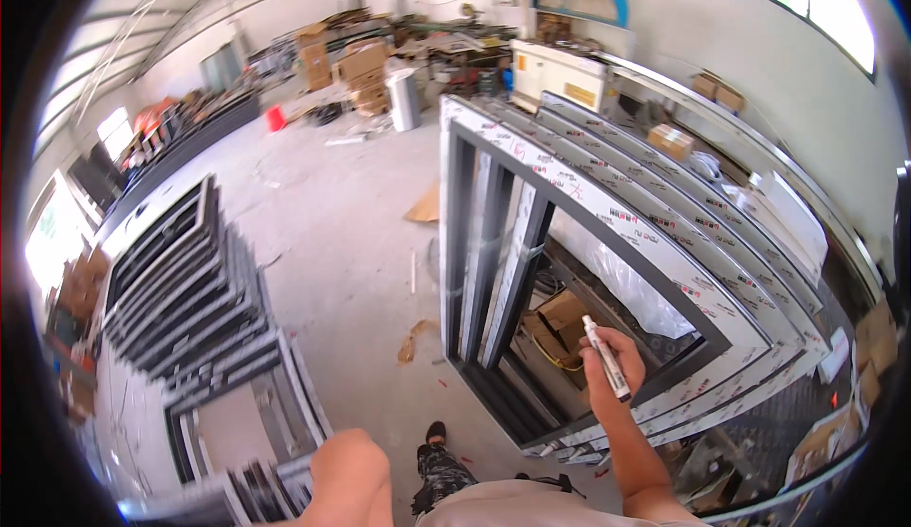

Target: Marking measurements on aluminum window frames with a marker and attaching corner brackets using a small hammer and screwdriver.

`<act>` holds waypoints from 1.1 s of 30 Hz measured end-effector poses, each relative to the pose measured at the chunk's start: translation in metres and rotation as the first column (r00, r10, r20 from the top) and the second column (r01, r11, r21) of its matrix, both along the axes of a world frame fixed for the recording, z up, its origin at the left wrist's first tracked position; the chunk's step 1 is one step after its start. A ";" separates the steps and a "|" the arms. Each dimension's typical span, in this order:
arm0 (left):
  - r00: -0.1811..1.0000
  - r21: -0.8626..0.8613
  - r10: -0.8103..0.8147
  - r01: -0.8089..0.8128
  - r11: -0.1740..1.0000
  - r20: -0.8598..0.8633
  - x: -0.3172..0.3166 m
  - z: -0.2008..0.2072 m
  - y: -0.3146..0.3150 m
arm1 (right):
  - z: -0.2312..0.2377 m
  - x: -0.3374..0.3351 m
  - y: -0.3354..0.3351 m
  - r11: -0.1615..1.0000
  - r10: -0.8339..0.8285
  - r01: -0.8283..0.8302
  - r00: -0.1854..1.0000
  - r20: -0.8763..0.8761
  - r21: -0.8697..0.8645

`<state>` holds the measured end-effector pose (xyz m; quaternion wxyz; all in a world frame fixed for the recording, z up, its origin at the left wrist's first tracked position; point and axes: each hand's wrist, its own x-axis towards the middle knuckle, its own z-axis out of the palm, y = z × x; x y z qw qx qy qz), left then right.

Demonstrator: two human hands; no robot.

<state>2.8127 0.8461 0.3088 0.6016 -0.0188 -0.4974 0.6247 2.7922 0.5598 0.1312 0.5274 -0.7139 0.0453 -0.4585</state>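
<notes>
My right hand (615, 368) is closed around a white marker pen (604, 356) with a dark lower end, held at a slant. Behind that hand, large dark-grey window frames (546, 209) stand upright in a stack, their faces covered in white printed protective film with a few red handwritten marks. The marker appears in front of the nearest frame's opening; whether it touches anything I cannot tell. At the lower left only my bent left arm (351, 475) shows, beside a second group of frames, and its hand is out of sight.
More dark frames (190, 290) lean in a row on the left. Through the nearest opening a cardboard box (560, 323) and clear plastic wrap (622, 285) are visible. Farther back are a red bucket (275, 117), a white cylinder (403, 100) and a cream cabinet (558, 73).
</notes>
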 end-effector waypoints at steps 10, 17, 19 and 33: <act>0.740 0.619 0.101 0.470 0.629 -0.665 0.257 -0.012 -0.141 | 0.034 0.028 0.028 0.692 -0.682 0.692 0.720 0.128 -0.208; 0.947 0.974 0.301 0.046 0.222 -0.114 0.269 -0.060 -0.282 | 0.061 -0.029 0.055 0.421 -0.877 0.876 0.459 0.142 -0.234; 0.950 0.970 0.289 0.049 0.239 -0.119 0.261 -0.064 -0.283 | 0.072 -0.046 0.060 0.367 -0.901 0.910 0.400 0.167 -0.194; 0.851 0.893 0.478 -0.022 0.450 -0.220 0.232 -0.085 -0.171 | 0.135 -0.191 -0.016 0.266 -0.901 0.964 0.244 0.358 0.013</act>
